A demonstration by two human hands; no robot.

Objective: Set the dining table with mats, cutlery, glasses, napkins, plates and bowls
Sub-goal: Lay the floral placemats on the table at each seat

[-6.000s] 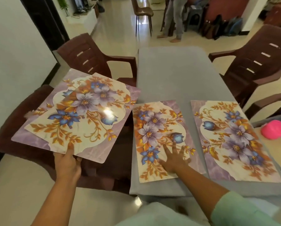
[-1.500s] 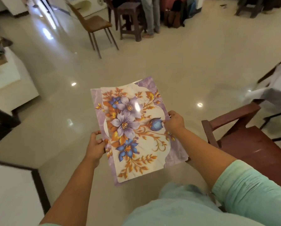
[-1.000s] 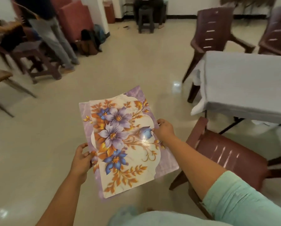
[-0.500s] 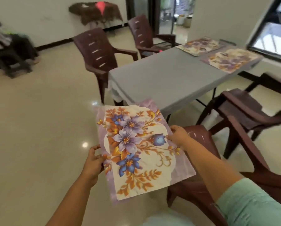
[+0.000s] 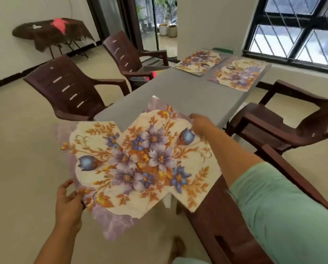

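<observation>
I hold two floral place mats in the air, fanned apart, in front of the near end of the grey dining table point(image 5: 180, 92). My left hand point(image 5: 68, 202) grips the lower left mat point(image 5: 94, 159) by its near corner. My right hand point(image 5: 200, 123) pinches the far edge of the upper right mat point(image 5: 170, 155), which overlaps the other and reaches over the table's near corner. Two more floral mats lie flat at the table's far end, one on the left point(image 5: 199, 61) and one on the right point(image 5: 239, 75).
Dark brown plastic chairs stand around the table: two on the left point(image 5: 69, 88) point(image 5: 132, 56), one on the right point(image 5: 285, 122), one right below my right arm point(image 5: 233, 225). A small draped side table point(image 5: 50, 33) stands by the far wall. A barred window point(image 5: 300, 29) is at the right.
I have turned and stepped closer to the table's near end. The stack in my hands has spread into two mats, the right one swung out toward the table.
</observation>
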